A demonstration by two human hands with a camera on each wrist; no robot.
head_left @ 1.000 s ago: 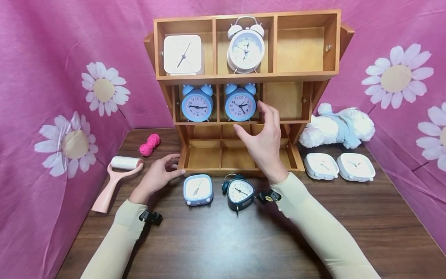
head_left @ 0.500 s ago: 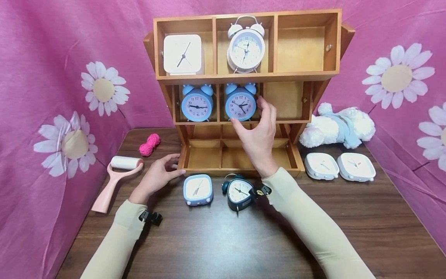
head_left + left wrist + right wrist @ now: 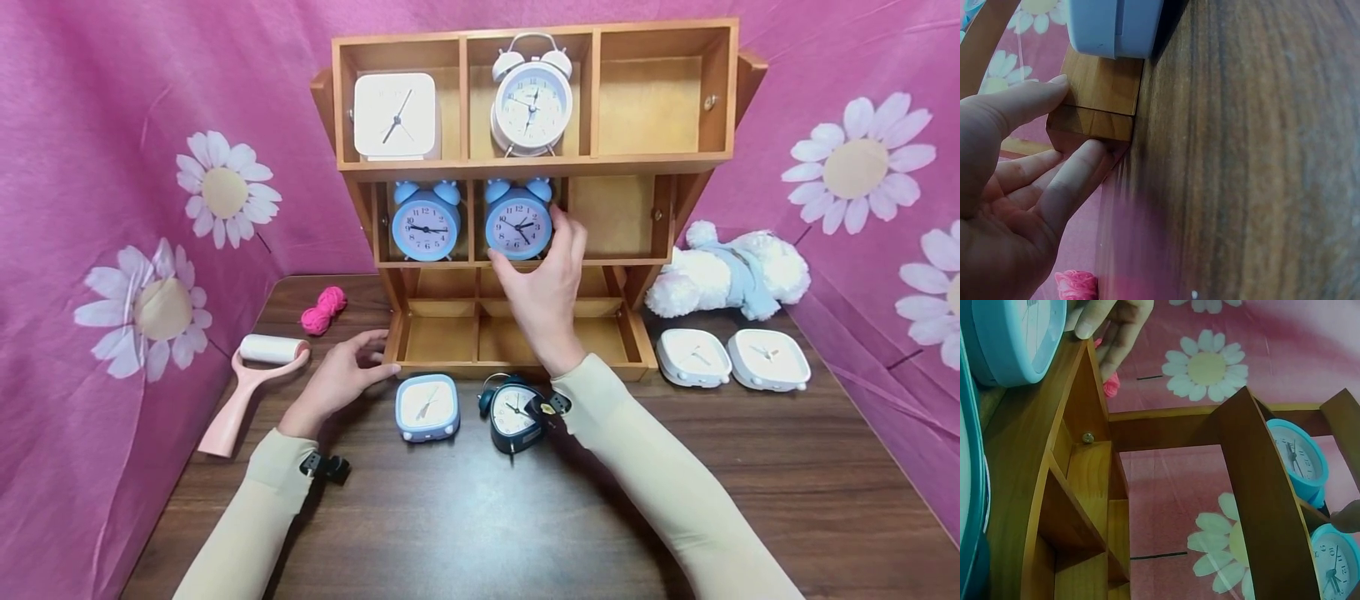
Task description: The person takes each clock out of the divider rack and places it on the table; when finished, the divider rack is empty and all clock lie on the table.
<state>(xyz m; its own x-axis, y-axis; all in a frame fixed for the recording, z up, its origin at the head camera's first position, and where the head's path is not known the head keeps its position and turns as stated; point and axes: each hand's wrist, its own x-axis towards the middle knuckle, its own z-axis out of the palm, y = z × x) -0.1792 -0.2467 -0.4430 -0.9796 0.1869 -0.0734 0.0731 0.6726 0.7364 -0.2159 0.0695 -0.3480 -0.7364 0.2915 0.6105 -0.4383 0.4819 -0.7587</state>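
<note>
My right hand (image 3: 543,296) reaches to the middle tier of the wooden shelf (image 3: 536,167), thumb and fingers spanning a blue twin-bell alarm clock (image 3: 518,225). Its thumb lies at the clock's lower left rim, a finger at the right side. In the right wrist view only the thumb tip (image 3: 1347,517) shows, between this clock (image 3: 1335,562) and a matching blue clock (image 3: 1297,459). My left hand (image 3: 337,379) grips the shelf's lower left front corner. In the left wrist view, thumb and fingers bracket that wooden corner (image 3: 1094,122).
White clocks (image 3: 395,117) (image 3: 531,108) stand in the top tier. Before the shelf are a blue-rimmed square clock (image 3: 427,408) and a dark green clock (image 3: 516,412). Two white clocks (image 3: 693,357) and a plush toy (image 3: 727,271) lie right; a pink roller (image 3: 243,392) and yarn (image 3: 324,310) left.
My right hand has moved left, bringing its thumb and fingers in around the blue alarm clock in the middle compartment. The left hand keeps its place on the shelf corner.
</note>
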